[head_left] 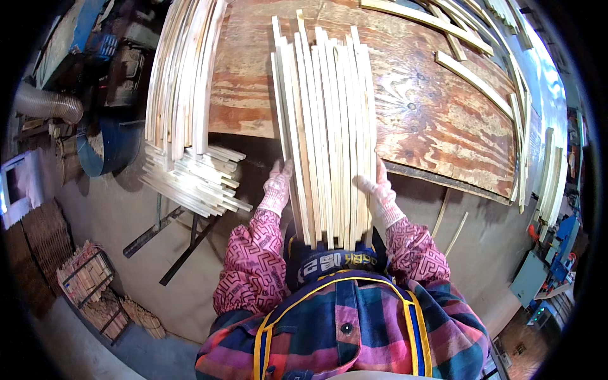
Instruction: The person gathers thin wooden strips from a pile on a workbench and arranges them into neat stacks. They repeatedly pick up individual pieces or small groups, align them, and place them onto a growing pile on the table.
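Note:
A bundle of long, pale wooden strips (pixel 326 139) lies lengthwise in front of me, its near ends overhanging the table edge and reaching my apron. My left hand (pixel 277 185), in a whitish-pink glove, grips the bundle's left side. On the right side my right hand (pixel 379 195), gloved the same way, clasps it with the thumb over the top strips. The fingers under the bundle are hidden. The far ends of the strips are uneven and rest over the worn plywood tabletop (pixel 437 120).
Another stack of strips (pixel 183 76) lies on the table's left, above a crosswise pile (pixel 193 180) on a metal stand (pixel 183 244). Loose strips (pixel 430 25) are scattered at the far right. Bundled wood (pixel 88 278) sits on the floor at lower left. A blue machine (pixel 538 272) stands at right.

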{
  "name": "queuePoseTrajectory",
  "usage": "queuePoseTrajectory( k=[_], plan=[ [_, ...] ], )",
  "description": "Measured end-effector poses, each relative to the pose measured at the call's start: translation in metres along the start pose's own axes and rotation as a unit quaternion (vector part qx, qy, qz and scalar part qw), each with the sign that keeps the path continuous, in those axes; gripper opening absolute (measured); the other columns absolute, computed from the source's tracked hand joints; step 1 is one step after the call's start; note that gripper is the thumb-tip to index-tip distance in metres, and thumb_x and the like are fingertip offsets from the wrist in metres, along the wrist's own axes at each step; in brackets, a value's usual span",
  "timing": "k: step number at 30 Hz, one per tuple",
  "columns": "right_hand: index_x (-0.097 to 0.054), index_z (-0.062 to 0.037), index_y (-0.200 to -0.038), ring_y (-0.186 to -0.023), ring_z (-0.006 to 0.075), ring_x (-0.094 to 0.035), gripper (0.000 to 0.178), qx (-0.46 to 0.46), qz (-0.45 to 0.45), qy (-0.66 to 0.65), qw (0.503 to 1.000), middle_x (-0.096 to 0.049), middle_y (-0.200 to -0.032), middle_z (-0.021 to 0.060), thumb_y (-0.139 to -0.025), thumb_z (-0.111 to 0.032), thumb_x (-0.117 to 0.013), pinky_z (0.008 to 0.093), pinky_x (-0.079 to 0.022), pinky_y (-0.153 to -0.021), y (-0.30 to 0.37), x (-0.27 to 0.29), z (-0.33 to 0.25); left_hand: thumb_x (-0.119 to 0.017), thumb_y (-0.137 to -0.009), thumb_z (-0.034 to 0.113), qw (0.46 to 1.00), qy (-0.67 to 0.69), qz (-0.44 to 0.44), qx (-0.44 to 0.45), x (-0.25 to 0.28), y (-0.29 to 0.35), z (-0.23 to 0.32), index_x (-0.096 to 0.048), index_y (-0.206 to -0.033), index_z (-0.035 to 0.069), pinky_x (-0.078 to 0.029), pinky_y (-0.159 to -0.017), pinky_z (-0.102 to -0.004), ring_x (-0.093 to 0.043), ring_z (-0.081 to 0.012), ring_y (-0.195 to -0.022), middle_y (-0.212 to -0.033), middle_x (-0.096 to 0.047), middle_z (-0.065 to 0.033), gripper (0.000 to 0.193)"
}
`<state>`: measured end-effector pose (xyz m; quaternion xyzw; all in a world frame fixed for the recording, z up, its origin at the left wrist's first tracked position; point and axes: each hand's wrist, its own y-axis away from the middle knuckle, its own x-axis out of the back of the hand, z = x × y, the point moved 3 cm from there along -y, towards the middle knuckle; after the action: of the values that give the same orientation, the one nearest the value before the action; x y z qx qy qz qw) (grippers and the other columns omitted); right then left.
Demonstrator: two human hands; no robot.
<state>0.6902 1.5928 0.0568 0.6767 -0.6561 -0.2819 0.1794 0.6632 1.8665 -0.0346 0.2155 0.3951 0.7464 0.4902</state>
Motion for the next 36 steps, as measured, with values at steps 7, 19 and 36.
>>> queuePoseTrajectory(
  k=[7,19,36],
  plan=[
    [-0.007,-0.0172,-0.159,-0.13,0.0267,-0.049,0.12,-0.12,-0.068,-0.106,0.985,-0.046,-0.146,0.0182,-0.068,0.01,-0.08,0.0386,-0.043,-0.106,-0.034,0.021,-0.023,-0.055,-0.098,0.046,0.964,-0.112,-0.185,-0.155,-0.012,-0.004,-0.002,-0.05,-0.136,0.008,-0.053,-0.096,-0.0389,-0.062,-0.0259,-0.113,-0.121,-0.064,-0.0111,0.054],
    [-0.029,-0.0098,-0.152,-0.108,0.0205,-0.061,0.106,0.142,-0.14,-0.011,0.98,-0.062,-0.123,0.0077,-0.062,0.0,-0.084,0.0368,-0.053,-0.092,0.009,0.061,-0.189,-0.061,-0.096,0.018,0.935,0.037,-0.199,-0.29,-0.096,0.037,0.159,-0.052,-0.128,0.004,-0.054,-0.064,-0.0245,-0.065,-0.0114,-0.08,-0.097,-0.069,-0.0008,0.037],
    [-0.065,-0.0077,-0.1,-0.078,0.0203,-0.062,0.022,0.12,-0.034,-0.146,0.981,-0.063,-0.083,0.0056,-0.086,-0.025,-0.067,0.0384,-0.054,-0.073,-0.024,0.125,-0.137,-0.082,-0.075,0.015,0.774,-0.4,-0.231,-0.433,-0.146,0.033,0.197,-0.065,-0.102,0.003,-0.056,-0.064,-0.0313,-0.068,-0.0151,-0.077,-0.091,-0.071,-0.0021,0.034]
  ],
)
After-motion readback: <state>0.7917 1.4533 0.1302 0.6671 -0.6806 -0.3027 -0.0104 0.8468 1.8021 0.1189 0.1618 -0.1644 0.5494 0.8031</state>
